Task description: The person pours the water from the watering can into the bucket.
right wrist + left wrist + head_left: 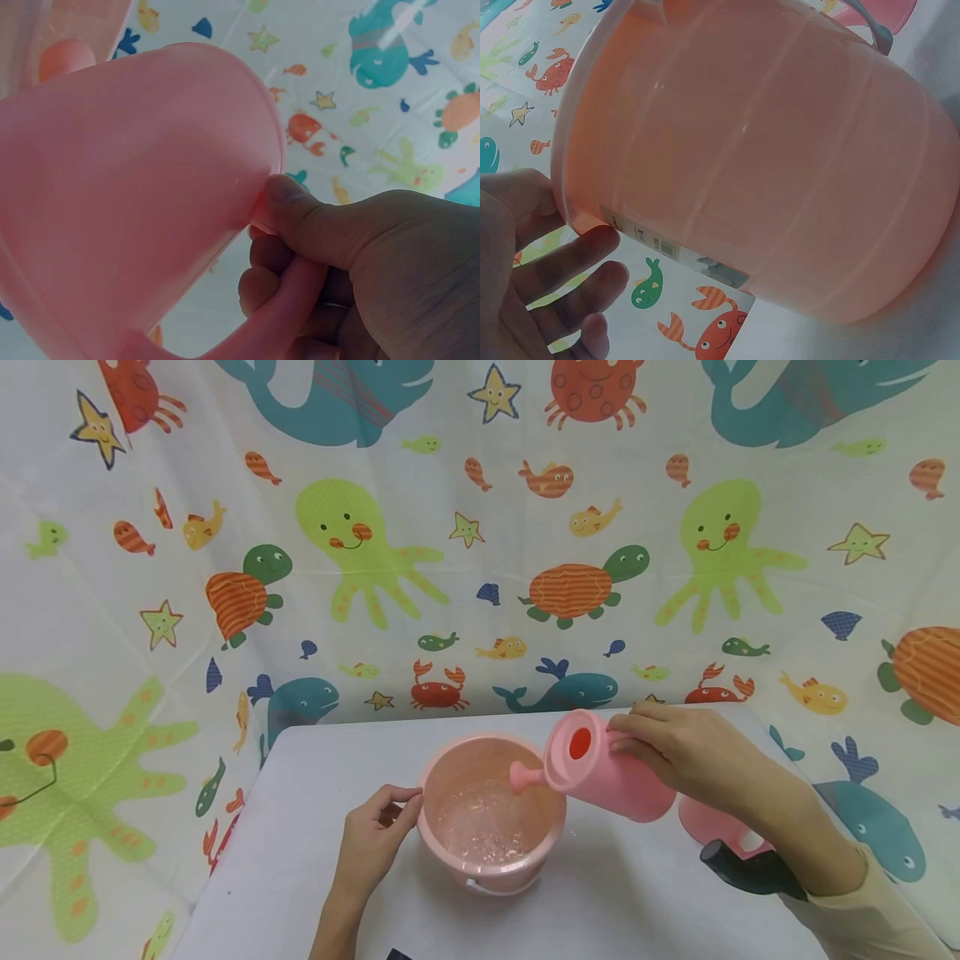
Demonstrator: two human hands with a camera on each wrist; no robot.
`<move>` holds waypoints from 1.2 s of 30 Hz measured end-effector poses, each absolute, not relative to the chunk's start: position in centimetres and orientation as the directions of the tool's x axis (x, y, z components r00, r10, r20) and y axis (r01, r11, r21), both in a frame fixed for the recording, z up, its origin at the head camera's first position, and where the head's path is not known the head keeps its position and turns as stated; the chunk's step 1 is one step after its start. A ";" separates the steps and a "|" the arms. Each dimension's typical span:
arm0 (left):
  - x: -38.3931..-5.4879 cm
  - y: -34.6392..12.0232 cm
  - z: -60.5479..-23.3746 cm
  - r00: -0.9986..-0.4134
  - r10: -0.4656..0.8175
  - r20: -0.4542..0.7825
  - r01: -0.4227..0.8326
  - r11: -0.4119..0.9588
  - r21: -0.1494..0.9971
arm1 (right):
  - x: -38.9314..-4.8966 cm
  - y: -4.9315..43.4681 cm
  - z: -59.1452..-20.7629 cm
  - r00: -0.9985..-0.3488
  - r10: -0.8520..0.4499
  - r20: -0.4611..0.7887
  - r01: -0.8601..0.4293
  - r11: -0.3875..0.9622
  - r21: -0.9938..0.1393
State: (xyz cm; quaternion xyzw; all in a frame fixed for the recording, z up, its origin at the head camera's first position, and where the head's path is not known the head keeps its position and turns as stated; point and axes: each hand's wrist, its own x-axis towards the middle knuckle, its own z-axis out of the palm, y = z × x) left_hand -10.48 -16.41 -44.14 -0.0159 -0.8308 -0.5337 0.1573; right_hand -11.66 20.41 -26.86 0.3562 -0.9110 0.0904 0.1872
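A white table (300, 793) fills the lower center of a screened-off nook, wrapped on 3 sides by a sea-creature curtain (480, 539) spanning the upper frame. The curtain hides the room beyond, leaving unclear whether this is a home or a studio.

White table (307, 793) | pink bucket (487, 760), upright | pink vessel (707, 823), partly hidden

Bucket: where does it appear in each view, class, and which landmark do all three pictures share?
Head: the bucket is at lower centre.
Left wrist: it fills most of the picture.
Right wrist: only part shows, in the upper left corner.
Shared landmark: the sea-animal cloth.
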 end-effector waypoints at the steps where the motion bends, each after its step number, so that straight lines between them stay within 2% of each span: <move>1: -10.5 -16.4 -44.1 -0.950 -0.142 0.277 0.193 0.430 0.882 | -11.7 20.4 -26.8 -0.676 -0.615 0.405 -0.683 0.730 -0.031; 9: -10.5 -16.4 -44.2 -0.946 -0.141 0.292 0.205 0.436 0.876 | -11.5 20.3 -26.8 -0.693 -0.608 0.388 -0.671 0.741 -0.036; 20: -10.4 -16.4 -44.2 -0.947 -0.142 0.288 0.201 0.437 0.877 | -11.5 20.3 -26.8 -0.663 -0.625 0.412 -0.693 0.721 -0.020; 36: -10.4 -16.3 -44.1 -0.948 -0.140 0.287 0.203 0.430 0.880 | -11.4 20.2 -26.7 -0.663 -0.628 0.407 -0.691 0.722 -0.012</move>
